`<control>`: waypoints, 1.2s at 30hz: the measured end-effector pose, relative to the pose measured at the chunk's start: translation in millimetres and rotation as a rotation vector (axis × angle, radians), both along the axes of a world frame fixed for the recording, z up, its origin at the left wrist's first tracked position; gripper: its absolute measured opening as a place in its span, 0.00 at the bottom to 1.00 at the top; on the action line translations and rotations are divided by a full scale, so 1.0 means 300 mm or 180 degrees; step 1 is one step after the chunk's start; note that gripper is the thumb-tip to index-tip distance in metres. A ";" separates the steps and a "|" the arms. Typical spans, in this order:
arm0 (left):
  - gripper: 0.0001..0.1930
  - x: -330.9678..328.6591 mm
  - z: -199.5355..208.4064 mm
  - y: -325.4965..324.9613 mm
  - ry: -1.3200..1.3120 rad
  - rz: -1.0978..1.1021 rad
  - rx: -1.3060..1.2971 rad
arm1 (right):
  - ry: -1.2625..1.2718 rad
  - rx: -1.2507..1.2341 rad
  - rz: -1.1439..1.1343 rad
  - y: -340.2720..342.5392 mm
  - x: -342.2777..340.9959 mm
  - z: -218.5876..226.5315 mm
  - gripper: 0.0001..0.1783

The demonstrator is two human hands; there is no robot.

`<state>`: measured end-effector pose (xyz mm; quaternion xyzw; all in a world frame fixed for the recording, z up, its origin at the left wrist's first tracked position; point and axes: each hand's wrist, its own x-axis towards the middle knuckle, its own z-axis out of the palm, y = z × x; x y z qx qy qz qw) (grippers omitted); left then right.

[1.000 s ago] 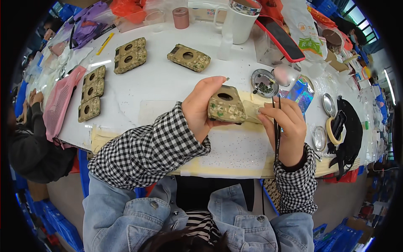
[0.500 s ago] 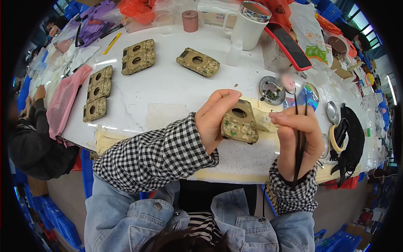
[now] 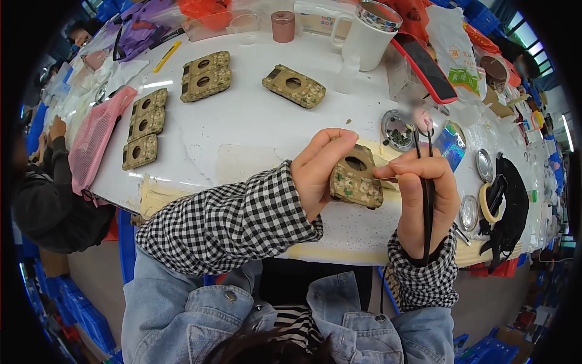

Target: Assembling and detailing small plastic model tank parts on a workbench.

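My left hand point(image 3: 318, 167) grips a camouflage-painted toy tank hull point(image 3: 356, 185) by its left side. The hull is tilted, with a round hole in its top. My right hand point(image 3: 424, 194) is closed at the hull's right side. Thumb and forefinger pinch a thin needle-like piece point(image 3: 383, 178), its tip at the hull's surface; whether it touches, I cannot tell. Black tweezers point(image 3: 429, 212) lie upright in the same hand, tips pointing away from me and apart, with nothing visible between them. Beyond my hands, a single similar hull point(image 3: 294, 86) rests on the table.
More hulls sit in groups at the left point(image 3: 143, 124) and far left point(image 3: 206, 77). A round dish of dark green bits point(image 3: 397, 130) stands right of the work. Behind are a white mug point(image 3: 367, 39) and a red-edged phone point(image 3: 424, 68). A co-worker's sleeve point(image 3: 57, 182) shows at far left.
The hull and my left hand appear slightly further right, as does the table's whole layout. My right fingers have come closer to the hull, and the tweezers lean more leftward.
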<state>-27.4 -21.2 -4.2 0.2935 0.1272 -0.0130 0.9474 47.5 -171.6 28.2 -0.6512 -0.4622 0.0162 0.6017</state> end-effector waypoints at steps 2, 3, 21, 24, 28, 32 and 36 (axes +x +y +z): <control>0.19 -0.002 0.002 -0.004 -0.0018 0.0013 0.0064 | 0.0005 0.0018 0.0015 0.001 0.000 -0.001 0.03; 0.19 -0.001 0.001 -0.005 -0.0022 0.0017 0.0076 | 0.0014 0.0024 0.0019 0.001 0.000 -0.001 0.03; 0.19 -0.003 -0.013 -0.001 -0.0080 0.0081 0.0134 | 0.0100 0.0004 0.0053 0.001 -0.001 0.002 0.03; 0.18 -0.001 -0.002 -0.005 0.0008 0.0123 0.0320 | 0.0566 0.0201 0.0010 0.000 -0.015 0.010 0.05; 0.17 0.007 0.010 -0.008 0.0218 0.0139 0.0496 | 0.0883 0.0405 -0.0402 -0.039 0.003 0.017 0.06; 0.17 0.005 0.032 -0.001 0.0354 0.0234 0.0346 | -0.0790 -0.0572 -0.1076 -0.115 0.062 -0.003 0.04; 0.17 0.006 0.031 0.009 0.0401 0.0290 0.0455 | -0.1488 -0.0797 -0.1324 -0.086 0.069 -0.039 0.06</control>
